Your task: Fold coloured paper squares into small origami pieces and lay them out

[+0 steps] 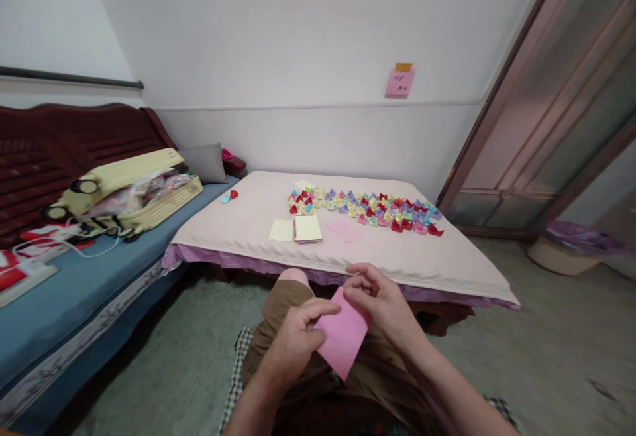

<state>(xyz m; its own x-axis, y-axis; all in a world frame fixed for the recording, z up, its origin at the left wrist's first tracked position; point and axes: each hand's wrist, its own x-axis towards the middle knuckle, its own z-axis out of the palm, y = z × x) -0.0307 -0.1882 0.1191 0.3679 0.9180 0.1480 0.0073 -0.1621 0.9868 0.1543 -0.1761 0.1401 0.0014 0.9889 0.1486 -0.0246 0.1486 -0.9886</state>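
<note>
A pink square of paper is held over my lap, one corner pointing down. My left hand pinches its left edge with thumb on top. My right hand grips its upper right corner with curled fingers. Ahead, on the low table with a cream cloth, lie a stack of paper sheets, a single yellow sheet, a pink sheet and several small folded paper shapes in many colours. Two more folded pieces sit apart at the table's left.
A sofa with a blue seat runs along the left, bearing an open yellow suitcase, cables and red-and-white items. A grey cushion lies at its far end. A pink note hangs on the wall. A sliding door stands at right.
</note>
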